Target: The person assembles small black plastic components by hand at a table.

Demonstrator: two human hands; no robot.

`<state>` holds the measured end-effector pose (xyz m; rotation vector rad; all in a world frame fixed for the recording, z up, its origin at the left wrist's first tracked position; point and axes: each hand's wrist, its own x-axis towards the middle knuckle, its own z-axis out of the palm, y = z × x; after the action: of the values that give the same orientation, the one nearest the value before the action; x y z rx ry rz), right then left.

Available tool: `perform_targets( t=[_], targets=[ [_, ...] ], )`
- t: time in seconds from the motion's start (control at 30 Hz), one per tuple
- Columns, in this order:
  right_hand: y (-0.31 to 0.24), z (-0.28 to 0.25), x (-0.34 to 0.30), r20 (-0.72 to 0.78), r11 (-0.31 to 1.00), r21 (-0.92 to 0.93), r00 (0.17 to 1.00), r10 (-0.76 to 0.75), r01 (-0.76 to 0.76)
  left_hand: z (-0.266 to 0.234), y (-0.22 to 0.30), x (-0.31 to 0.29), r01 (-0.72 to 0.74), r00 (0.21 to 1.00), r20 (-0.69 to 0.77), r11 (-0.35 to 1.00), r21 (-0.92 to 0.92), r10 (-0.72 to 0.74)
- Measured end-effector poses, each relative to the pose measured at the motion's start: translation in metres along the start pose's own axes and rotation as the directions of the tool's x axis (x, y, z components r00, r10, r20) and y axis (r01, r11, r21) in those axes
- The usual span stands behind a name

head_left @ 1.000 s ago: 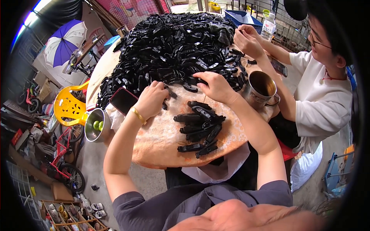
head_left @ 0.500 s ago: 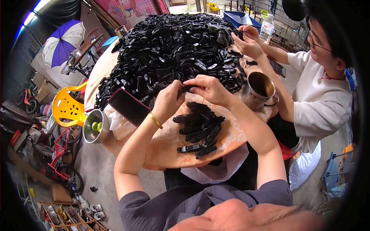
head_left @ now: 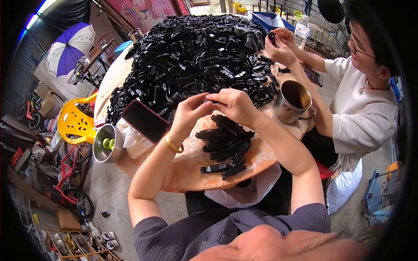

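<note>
My left hand (head_left: 190, 112) and my right hand (head_left: 235, 104) meet over the near side of the round table (head_left: 174, 176). Both pinch a small black plastic piece (head_left: 210, 101), mostly hidden by the fingers. Just beyond them rises a broad heap of similar black plastic pieces (head_left: 187, 61), some with shiny metal-looking parts. Below my right hand lies a smaller pile of such pieces (head_left: 226, 141). A dark-screened phone (head_left: 146, 122) rests beside my left wrist, which wears a gold-coloured bangle.
At right, a co-worker (head_left: 361, 104) holds a dark piece in both hands. A metal mug (head_left: 292, 103) stands near my right forearm. On the left are a steel bowl (head_left: 114, 153) with green fruit and a yellow chair (head_left: 77, 122). A blue tray (head_left: 285, 21) sits far right.
My fingers have shifted around the black piece, which shows less now, and my left hand has opened out slightly from a tighter curl. The co-worker's hands have moved slightly.
</note>
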<state>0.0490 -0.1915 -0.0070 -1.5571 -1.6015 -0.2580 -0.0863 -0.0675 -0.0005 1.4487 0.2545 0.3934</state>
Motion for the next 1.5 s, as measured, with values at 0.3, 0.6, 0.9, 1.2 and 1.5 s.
perform_targets(
  t=[0.3,0.6,0.9,1.2,1.5],
  targets=[
    [0.003,-0.002,-0.002,0.207,0.754,0.555,0.936,0.283,-0.351,-0.004,0.002,0.001,-0.145,0.989,-0.009,0.982,0.125,0.147],
    [0.002,-0.015,0.000,0.231,0.796,0.507,0.942,0.244,-0.331,0.003,0.008,-0.007,-0.259,0.959,0.041,0.808,0.529,0.280],
    [0.038,-0.024,0.005,-0.387,0.955,-0.204,0.914,0.124,-0.216,0.009,0.004,-0.012,-0.400,0.915,0.218,0.838,0.371,0.340],
    [0.044,-0.033,0.003,-0.063,0.530,-0.697,0.777,0.627,-0.484,0.008,0.008,-0.016,-0.577,0.782,0.543,0.684,0.447,0.305],
    [-0.001,-0.023,0.012,-0.356,0.997,-0.078,0.934,-0.009,-0.020,0.011,0.002,-0.001,-0.435,0.817,0.128,0.455,0.777,0.563]
  ],
)
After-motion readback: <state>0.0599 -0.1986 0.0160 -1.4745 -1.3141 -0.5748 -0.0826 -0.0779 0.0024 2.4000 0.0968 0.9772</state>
